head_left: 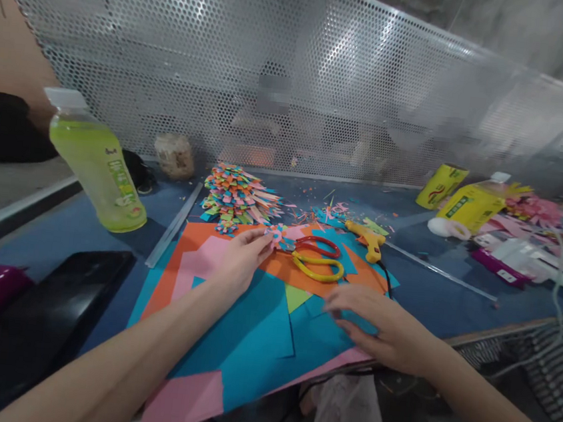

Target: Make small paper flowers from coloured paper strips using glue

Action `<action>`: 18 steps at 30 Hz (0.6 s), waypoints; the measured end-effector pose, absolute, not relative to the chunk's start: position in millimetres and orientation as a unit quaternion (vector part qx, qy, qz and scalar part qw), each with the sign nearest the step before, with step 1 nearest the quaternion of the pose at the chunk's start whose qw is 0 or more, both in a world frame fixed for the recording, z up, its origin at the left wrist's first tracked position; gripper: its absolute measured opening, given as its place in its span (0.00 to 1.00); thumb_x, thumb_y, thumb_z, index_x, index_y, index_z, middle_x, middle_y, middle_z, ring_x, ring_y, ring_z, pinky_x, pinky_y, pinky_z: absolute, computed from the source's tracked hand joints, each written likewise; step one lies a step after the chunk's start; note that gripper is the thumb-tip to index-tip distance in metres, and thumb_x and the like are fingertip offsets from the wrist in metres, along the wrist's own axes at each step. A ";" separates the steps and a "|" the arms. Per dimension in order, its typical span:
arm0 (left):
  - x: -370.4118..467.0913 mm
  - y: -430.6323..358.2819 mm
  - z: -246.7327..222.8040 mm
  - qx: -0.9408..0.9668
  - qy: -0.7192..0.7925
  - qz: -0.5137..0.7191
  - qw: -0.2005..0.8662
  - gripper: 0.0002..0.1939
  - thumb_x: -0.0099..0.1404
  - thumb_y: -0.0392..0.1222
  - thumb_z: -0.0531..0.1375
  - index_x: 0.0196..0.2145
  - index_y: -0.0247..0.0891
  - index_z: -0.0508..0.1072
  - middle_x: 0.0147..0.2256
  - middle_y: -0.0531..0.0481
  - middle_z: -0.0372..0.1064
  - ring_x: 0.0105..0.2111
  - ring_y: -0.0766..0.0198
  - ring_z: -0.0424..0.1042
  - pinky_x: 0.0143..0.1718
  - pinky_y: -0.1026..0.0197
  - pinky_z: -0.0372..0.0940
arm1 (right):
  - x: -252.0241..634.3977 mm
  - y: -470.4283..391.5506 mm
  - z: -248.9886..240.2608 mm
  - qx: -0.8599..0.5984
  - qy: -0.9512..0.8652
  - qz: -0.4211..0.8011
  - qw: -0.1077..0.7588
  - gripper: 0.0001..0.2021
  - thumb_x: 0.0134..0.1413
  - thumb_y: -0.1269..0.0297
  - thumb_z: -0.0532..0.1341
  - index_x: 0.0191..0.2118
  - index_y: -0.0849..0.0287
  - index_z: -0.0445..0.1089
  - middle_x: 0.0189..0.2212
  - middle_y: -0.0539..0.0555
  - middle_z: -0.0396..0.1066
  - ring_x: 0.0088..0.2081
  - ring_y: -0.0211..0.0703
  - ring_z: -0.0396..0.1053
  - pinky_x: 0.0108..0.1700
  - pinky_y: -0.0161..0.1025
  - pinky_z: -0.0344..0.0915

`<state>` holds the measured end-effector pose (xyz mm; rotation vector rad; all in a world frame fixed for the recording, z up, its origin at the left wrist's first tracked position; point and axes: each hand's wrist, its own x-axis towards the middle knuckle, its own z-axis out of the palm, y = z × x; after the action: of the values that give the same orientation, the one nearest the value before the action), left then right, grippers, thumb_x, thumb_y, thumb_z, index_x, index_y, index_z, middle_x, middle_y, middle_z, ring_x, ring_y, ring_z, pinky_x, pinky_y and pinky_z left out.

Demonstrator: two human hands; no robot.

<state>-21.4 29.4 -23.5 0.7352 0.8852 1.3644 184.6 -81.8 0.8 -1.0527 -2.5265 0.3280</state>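
Observation:
My left hand (242, 260) pinches a small pink and blue paper flower (277, 236) above sheets of coloured paper (249, 328). Scissors (322, 278) with one red and one yellow handle lie just right of the flower; their blades are mostly hidden. My right hand (383, 326) hovers low over the blue sheets, fingers apart, and I see nothing held in it. Behind the left hand stands a pile of folded multicoloured paper pieces (237, 196), with another small paper flower (227, 227) at its foot. A yellow glue gun (369, 240) rests right of the scissors.
At the left are a green drink bottle (101, 182), a clear strip (174, 226) and a black phone-like slab (63, 302). A yellow can (442, 185), yellow bottle (470, 205) and purple-ended item (499, 267) stand right. A perforated metal panel (214, 83) closes off the back.

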 end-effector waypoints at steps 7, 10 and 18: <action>-23.0 29.0 -23.9 0.334 0.384 0.593 0.624 0.10 0.41 0.34 0.65 0.23 0.34 0.69 0.21 0.54 0.67 0.24 0.71 0.68 0.35 0.64 0.65 | 179.9 -81.5 -8.5 -0.326 -0.913 0.202 0.141 0.15 0.57 0.66 0.49 0.49 0.59 0.63 0.47 0.57 0.68 0.52 0.40 0.61 0.51 0.40 0.59; -23.4 30.0 -25.0 0.345 0.386 0.590 0.620 0.09 0.41 0.34 0.66 0.22 0.34 0.69 0.21 0.54 0.67 0.24 0.71 0.68 0.34 0.64 0.65 | 183.2 -91.5 -3.6 -0.269 -0.896 0.297 0.194 0.12 0.53 0.58 0.55 0.26 0.59 0.67 0.21 0.50 0.71 0.26 0.32 0.68 0.29 0.28 0.62; -26.1 28.8 -24.2 0.451 0.399 0.580 0.548 0.14 0.42 0.42 0.67 0.27 0.34 0.71 0.22 0.53 0.69 0.23 0.69 0.68 0.29 0.65 0.64 | 157.4 -52.2 22.0 -0.344 -0.862 0.273 0.253 0.05 0.58 0.65 0.46 0.35 0.58 0.55 0.37 0.55 0.66 0.31 0.34 0.65 0.33 0.34 0.63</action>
<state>-26.1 28.8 -24.2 1.0688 0.9463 1.3746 157.4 -52.2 22.0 -0.9355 -2.3423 0.7426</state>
